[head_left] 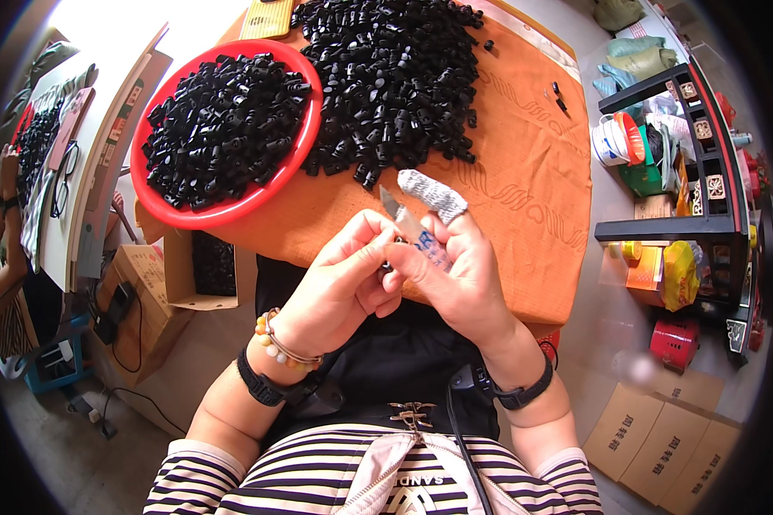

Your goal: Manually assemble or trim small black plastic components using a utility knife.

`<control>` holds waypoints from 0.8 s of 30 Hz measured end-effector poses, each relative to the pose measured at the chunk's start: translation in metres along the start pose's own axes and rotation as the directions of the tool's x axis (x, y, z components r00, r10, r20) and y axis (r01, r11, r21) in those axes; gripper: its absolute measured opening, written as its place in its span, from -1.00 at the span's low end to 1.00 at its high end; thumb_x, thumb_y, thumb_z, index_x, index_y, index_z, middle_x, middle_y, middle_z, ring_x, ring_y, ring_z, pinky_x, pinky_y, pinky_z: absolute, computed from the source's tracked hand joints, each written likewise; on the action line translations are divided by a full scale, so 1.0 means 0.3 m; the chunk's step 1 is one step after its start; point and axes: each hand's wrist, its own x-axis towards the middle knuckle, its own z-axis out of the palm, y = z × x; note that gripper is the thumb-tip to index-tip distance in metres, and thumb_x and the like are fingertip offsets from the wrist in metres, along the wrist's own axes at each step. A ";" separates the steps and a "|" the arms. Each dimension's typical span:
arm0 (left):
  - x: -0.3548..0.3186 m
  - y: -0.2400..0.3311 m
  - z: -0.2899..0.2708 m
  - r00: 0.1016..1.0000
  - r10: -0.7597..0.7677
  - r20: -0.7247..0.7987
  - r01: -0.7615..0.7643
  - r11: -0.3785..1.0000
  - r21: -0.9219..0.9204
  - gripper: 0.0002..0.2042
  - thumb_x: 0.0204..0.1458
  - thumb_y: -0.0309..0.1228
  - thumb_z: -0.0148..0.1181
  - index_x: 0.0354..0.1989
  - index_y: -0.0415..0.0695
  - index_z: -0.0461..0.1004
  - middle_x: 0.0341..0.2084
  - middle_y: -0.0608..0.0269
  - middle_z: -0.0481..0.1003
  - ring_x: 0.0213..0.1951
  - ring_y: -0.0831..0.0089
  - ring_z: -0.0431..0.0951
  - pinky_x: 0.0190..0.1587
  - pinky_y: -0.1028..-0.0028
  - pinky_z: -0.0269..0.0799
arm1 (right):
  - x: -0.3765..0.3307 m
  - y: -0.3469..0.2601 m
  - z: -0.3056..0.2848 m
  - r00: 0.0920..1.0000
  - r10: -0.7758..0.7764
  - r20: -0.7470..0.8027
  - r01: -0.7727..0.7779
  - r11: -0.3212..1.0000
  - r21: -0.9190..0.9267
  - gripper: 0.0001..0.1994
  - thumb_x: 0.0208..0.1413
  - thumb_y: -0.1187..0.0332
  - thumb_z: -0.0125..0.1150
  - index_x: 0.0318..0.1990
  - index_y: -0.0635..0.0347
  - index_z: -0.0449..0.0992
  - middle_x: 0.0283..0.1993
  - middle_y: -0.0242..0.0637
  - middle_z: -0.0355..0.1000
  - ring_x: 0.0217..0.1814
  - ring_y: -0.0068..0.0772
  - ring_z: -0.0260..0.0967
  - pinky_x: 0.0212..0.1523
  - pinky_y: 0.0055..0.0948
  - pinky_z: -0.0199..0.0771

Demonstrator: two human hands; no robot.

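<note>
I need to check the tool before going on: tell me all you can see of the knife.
The knife is small, with a short pale metal blade with an angled tip and a handle wrapped in white tape bearing blue marks. It tilts up and to the left over the orange cloth, held in the right hand; the left hand meets it at the handle.

One head-worn fisheye looks steeply down, close over the orange table (pixel 524 163).

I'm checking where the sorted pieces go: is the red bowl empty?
No, the red bowl is heaped with small black plastic pieces, beside a bigger loose pile on the orange cloth.
</note>
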 end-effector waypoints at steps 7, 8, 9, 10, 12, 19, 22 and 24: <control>0.001 -0.011 -0.014 0.999 0.034 0.033 -0.034 0.999 -0.003 -0.89 0.21 -0.30 -0.10 -0.23 -0.04 0.25 -0.53 0.44 0.30 -0.53 0.72 0.25 -0.51 0.66 0.16 | 0.024 0.020 -0.005 0.999 0.049 0.002 -0.049 0.999 0.012 -0.52 0.13 0.40 0.12 0.16 0.37 0.14 -0.37 -0.44 0.35 -0.47 -0.80 0.26 -0.43 -0.77 0.28; 0.000 -0.008 -0.015 0.999 0.018 0.041 -0.018 1.000 -0.008 -0.89 0.21 -0.30 -0.10 -0.23 -0.04 0.25 -0.53 0.44 0.30 -0.53 0.72 0.25 -0.51 0.66 0.16 | 0.025 0.017 0.000 0.999 0.048 -0.007 -0.047 0.998 0.050 -0.53 0.14 0.41 0.11 0.16 0.37 0.15 -0.35 -0.43 0.35 -0.46 -0.80 0.26 -0.42 -0.77 0.28; -0.001 -0.006 -0.015 0.999 0.003 0.049 -0.003 1.000 -0.012 -0.89 0.21 -0.30 -0.11 -0.23 -0.04 0.25 -0.53 0.44 0.30 -0.53 0.72 0.24 -0.51 0.65 0.15 | 0.027 0.016 0.003 0.999 0.047 -0.015 -0.045 0.995 0.088 -0.54 0.14 0.41 0.10 0.16 0.36 0.16 -0.34 -0.43 0.35 -0.44 -0.80 0.26 -0.41 -0.78 0.29; -0.001 -0.003 -0.017 0.999 0.004 0.048 -0.004 1.000 -0.013 -0.89 0.21 -0.30 -0.11 -0.23 -0.04 0.25 -0.53 0.44 0.30 -0.53 0.72 0.24 -0.51 0.65 0.15 | 0.029 0.019 0.005 0.999 0.048 -0.014 -0.046 0.995 0.088 -0.54 0.14 0.41 0.10 0.16 0.36 0.16 -0.34 -0.43 0.35 -0.44 -0.80 0.26 -0.41 -0.78 0.29; 0.000 -0.001 -0.017 0.999 -0.010 0.050 0.011 1.000 -0.005 -0.88 0.21 -0.29 -0.12 -0.23 -0.04 0.25 -0.54 0.43 0.29 -0.54 0.71 0.23 -0.52 0.65 0.15 | 0.032 0.024 0.006 0.998 0.007 -0.066 -0.002 0.997 0.072 -0.54 0.14 0.40 0.11 0.15 0.36 0.17 -0.31 -0.42 0.36 -0.39 -0.81 0.26 -0.38 -0.78 0.29; -0.001 -0.003 -0.028 0.995 -0.005 0.097 0.010 0.998 -0.058 -0.89 0.21 -0.31 -0.12 -0.24 -0.05 0.26 -0.56 0.41 0.29 -0.55 0.68 0.24 -0.53 0.63 0.16 | 0.021 0.029 0.002 0.999 0.037 -0.001 -0.037 0.997 0.074 -0.54 0.12 0.41 0.13 0.15 0.35 0.18 -0.30 -0.43 0.34 -0.34 -0.81 0.23 -0.35 -0.79 0.27; 0.002 0.012 -0.032 0.997 0.068 0.046 -0.068 0.998 -0.005 -0.89 0.21 -0.34 -0.13 -0.20 -0.07 0.25 -0.53 0.34 0.32 -0.57 0.65 0.27 -0.52 0.61 0.21 | 0.038 0.046 -0.024 0.997 -0.045 -0.062 0.043 0.998 -0.034 -0.55 0.10 0.45 0.16 0.13 0.35 0.21 -0.32 -0.46 0.32 -0.41 -0.84 0.13 -0.41 -0.80 0.21; 0.002 0.034 -0.045 0.982 0.190 -0.023 -0.189 0.982 0.025 -0.87 0.20 -0.37 -0.13 -0.14 -0.09 0.24 -0.47 0.25 0.38 -0.57 0.59 0.34 -0.47 0.57 0.35 | 0.051 0.044 -0.040 0.992 -0.061 -0.110 0.052 0.996 -0.079 -0.56 0.05 0.50 0.19 0.10 0.34 0.25 -0.39 -0.52 0.26 -0.48 -0.84 0.01 -0.49 -0.79 0.10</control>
